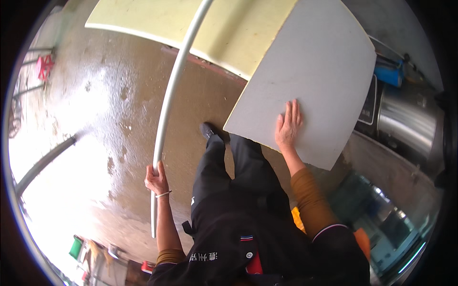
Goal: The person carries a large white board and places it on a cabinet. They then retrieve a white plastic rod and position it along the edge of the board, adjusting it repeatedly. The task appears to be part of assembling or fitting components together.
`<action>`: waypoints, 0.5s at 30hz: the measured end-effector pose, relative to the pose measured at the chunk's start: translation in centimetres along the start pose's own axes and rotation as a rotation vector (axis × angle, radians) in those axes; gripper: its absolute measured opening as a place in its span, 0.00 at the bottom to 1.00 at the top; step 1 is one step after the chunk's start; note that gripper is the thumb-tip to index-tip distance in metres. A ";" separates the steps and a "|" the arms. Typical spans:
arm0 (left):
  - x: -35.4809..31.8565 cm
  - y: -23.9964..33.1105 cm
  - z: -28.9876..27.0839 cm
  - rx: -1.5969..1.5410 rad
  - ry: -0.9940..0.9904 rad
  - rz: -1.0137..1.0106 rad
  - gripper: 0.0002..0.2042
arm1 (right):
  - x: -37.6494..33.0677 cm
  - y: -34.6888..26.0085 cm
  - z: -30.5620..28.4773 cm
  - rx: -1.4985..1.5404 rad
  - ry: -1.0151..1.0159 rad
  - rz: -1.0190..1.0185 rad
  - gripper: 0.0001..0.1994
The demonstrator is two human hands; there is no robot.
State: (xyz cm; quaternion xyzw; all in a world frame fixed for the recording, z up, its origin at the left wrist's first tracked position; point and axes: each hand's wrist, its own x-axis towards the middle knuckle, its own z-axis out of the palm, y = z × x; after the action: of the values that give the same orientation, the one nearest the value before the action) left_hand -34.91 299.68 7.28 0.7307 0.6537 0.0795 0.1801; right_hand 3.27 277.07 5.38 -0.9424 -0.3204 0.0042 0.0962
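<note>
The board [315, 81] stands ahead and to the right, with the right hand [287, 126] flat on its lower part, and a second board [191, 24] lies behind it, further ahead and reaching left. The pipe [167, 109] runs from the left hand [156, 180] on the left up across the front of the second board. A metal drum [405, 124] sits to the right of the first board, and the wet floor [105, 119] spreads out to the left beneath the pipe.

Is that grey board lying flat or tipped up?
Tipped up: the grey board stands on its edge, with the right hand flat against its face.
</note>
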 end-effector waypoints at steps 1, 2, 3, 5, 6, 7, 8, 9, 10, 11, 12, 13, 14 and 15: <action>0.4 0.8 0.0 -0.022 -0.018 0.034 0.18 | -0.1 0.2 -0.3 0.011 0.010 -0.003 0.26; 0.6 1.6 0.0 -0.051 -0.034 0.058 0.18 | -0.2 0.4 -0.5 0.019 0.021 -0.009 0.25; 1.0 2.4 -0.1 -0.079 -0.066 0.075 0.17 | -0.2 0.4 -0.7 0.022 0.023 -0.018 0.25; 1.8 4.2 -0.3 -0.101 -0.096 0.134 0.17 | -0.5 0.4 -1.0 0.055 0.039 -0.011 0.25; 2.5 5.0 -0.5 -0.127 -0.105 0.157 0.16 | -0.5 0.3 -1.0 0.054 0.037 -0.006 0.25; 3.2 5.8 -0.9 -0.083 -0.132 0.192 0.15 | -0.6 0.2 -1.1 0.045 0.032 -0.003 0.25; 4.0 6.7 -1.3 -0.078 -0.112 0.257 0.15 | -0.6 0.2 -1.1 0.087 0.060 -0.008 0.25; 4.8 7.8 -1.7 -0.067 -0.107 0.302 0.14 | -0.5 0.2 -1.3 0.084 0.059 -0.006 0.25; 6.0 8.9 -2.0 -0.065 -0.074 0.363 0.14 | -0.5 0.2 -1.5 0.079 0.058 -0.003 0.25; 7.2 9.9 -2.4 -0.062 -0.038 0.425 0.14 | -0.4 0.2 -1.7 0.072 0.064 -0.001 0.25; 8.9 10.9 -3.2 0.011 -0.070 0.451 0.13 | -0.4 0.3 -2.0 0.079 0.063 0.001 0.24; 10.8 12.3 -3.9 -0.006 -0.087 0.496 0.11 | -0.2 0.3 -2.2 0.082 0.063 0.002 0.24; 12.7 14.0 -4.3 -0.045 -0.058 0.573 0.10 | -0.2 0.1 -2.4 0.073 0.067 0.023 0.23; 14.4 15.8 -5.0 0.009 0.003 0.664 0.08 | -0.2 0.1 -2.7 0.061 0.069 0.045 0.23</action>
State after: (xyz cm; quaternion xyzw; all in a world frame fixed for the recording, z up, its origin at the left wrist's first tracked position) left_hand -20.13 313.34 15.97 0.9046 0.3802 0.1321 0.1399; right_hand 3.38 276.35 7.95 -0.9456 -0.2952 -0.0165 0.1356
